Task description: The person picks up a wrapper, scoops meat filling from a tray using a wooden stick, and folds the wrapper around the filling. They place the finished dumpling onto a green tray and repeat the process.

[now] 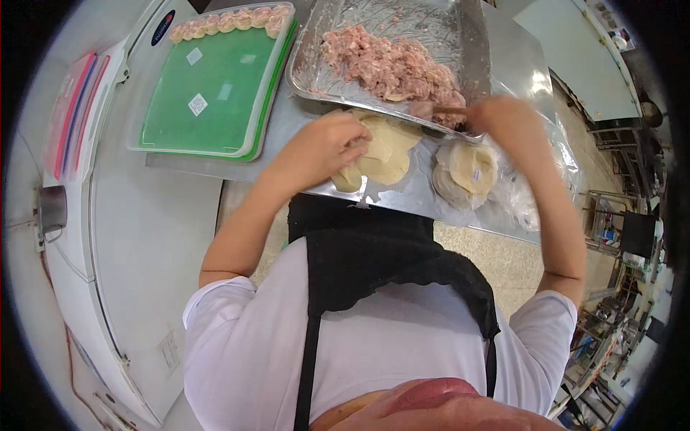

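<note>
My left hand (338,147) has its fingers curled at the left edge of several round, pale dough wrappers (388,154), spread on the metal table. My right hand (507,122), blurred, is closed on a brown stick-like tool (449,110) whose far end touches the pink minced filling (402,65). That filling lies in a large metal tray (381,109) beyond both hands. A stack of round wrappers (474,169) in clear plastic sits below my right hand.
A green-based tray (208,93) at the upper left holds a row of filled dumplings (237,20). Crumpled clear plastic (517,201) lies at the right. A white appliance (144,237) stands on the left, shelving (611,223) at the far right.
</note>
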Available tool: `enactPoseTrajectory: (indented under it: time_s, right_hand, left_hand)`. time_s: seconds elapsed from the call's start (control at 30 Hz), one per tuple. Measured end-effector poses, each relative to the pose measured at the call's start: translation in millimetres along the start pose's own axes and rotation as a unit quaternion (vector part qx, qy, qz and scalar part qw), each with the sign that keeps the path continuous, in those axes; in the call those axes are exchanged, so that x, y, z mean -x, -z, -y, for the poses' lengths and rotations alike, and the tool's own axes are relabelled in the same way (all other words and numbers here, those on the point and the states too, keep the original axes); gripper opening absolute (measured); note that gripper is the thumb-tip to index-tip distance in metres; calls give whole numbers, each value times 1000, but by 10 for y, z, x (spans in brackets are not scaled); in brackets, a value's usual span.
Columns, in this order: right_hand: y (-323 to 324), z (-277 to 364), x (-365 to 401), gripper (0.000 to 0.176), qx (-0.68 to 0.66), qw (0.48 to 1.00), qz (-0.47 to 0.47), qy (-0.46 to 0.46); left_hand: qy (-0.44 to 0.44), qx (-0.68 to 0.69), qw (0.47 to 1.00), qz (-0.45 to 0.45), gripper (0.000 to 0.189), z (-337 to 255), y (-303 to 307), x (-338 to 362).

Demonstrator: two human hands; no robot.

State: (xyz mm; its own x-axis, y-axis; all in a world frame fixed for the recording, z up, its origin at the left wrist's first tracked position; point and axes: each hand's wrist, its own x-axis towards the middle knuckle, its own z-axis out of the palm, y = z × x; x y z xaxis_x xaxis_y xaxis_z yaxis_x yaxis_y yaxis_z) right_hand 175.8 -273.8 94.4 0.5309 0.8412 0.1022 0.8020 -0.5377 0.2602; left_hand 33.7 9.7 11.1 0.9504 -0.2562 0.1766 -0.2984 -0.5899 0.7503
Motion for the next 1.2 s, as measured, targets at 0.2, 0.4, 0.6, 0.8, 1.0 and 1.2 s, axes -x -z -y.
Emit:
enactPoseTrajectory:
  time_s: [0.2,0.4,0.6,0.8,1.0,1.2]
  right_hand:
    - [550,135,-122,20,54,984,159,-54]
    - [31,231,-10,21,86,994,66,0]
    - [365,1,-289,17,93,989,74,-93]
    - [53,207,-133,29,76,996,45,32]
    - [-40,69,-232,27,103,994,30,-21]
    - [483,105,-183,19,62,984,162,-35]
  left_hand:
    - [-78,-77,990,-92,21,121,-344,0]
    - [-85,-9,987,-134,17,64,-104,6]
    - [-3,128,969,-209,21,43,-87,13]
    - [77,663,711,-221,31,93,-45,-88]
    - [55,680,717,-147,36,1,82,-210]
    - [44,227,953,-196,26,-12,269,-141]
